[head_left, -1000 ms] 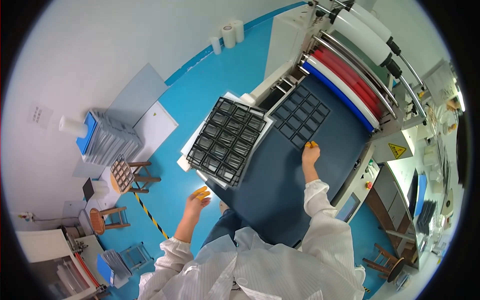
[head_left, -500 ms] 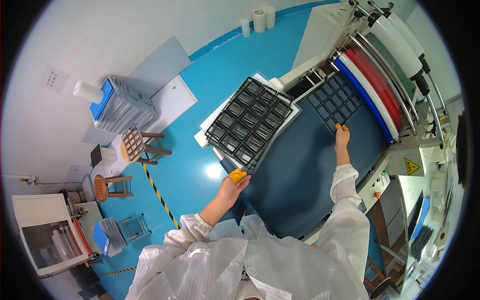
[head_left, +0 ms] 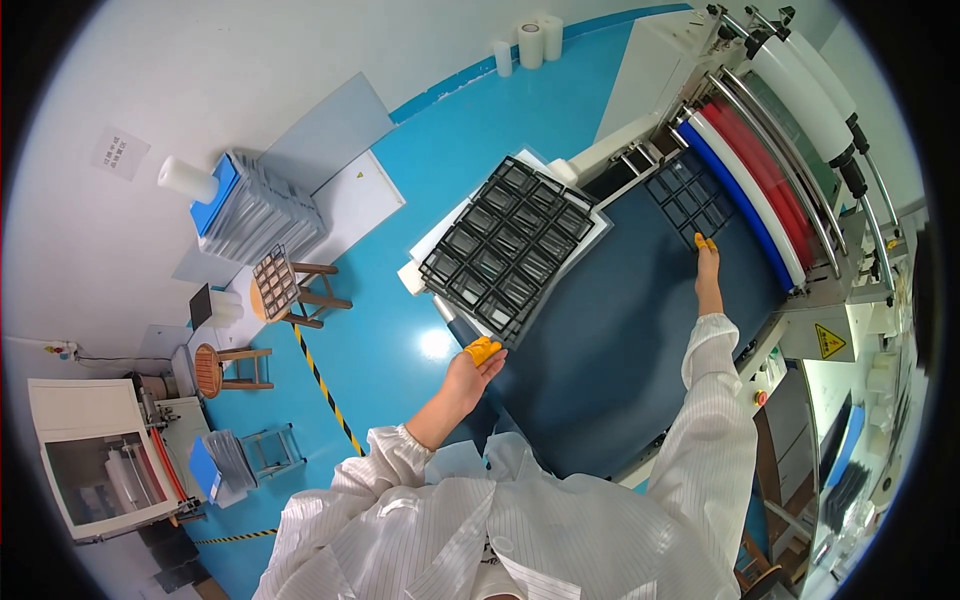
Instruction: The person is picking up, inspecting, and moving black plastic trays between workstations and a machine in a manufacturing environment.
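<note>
My right hand, with orange finger covers, pinches the near edge of a black grid sheet lying flat on the machine's dark bed. The sheet's far end reaches the blue roller. My left hand, also with orange covers, is at the near corner of a stack of black grid frames. Its fingers are closed together at that corner; their exact grip is partly hidden. The stack lies tilted on a white board at the bed's left side.
White and red rollers lie beyond the blue one. A red button sits on the machine's right side. Stools, a framed grid sheet and a pile of clear sheets stand left, with white rolls along the back wall.
My right hand has moved farther forward and right with the grid sheet, whose far part has gone under the rollers. My left hand stays at the stack's corner. The whole view shifted slightly.
</note>
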Available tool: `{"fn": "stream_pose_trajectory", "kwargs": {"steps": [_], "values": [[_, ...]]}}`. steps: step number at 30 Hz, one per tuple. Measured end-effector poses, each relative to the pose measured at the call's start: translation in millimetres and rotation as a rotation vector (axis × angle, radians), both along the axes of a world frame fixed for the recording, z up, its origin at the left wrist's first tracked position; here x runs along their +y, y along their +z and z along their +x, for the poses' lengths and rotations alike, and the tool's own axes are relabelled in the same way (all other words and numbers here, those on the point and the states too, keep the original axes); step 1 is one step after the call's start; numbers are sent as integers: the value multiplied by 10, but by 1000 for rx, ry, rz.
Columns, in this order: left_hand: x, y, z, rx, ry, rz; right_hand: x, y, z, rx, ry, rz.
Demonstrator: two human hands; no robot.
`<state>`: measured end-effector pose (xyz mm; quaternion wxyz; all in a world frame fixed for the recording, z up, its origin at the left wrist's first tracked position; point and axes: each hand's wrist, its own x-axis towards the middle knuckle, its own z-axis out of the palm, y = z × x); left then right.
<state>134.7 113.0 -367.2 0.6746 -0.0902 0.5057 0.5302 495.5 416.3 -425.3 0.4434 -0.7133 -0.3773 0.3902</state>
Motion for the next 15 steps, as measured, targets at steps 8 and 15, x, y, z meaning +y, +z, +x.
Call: {"fn": "stream_pose_trajectory", "kwargs": {"steps": [8,15], "values": [[52,-31,-24,3,21,-26,-553,189,-816,-23,259,262],[44,-65,-38,-10,45,-36,-1790,602,-1955,266,810,-330]]}}
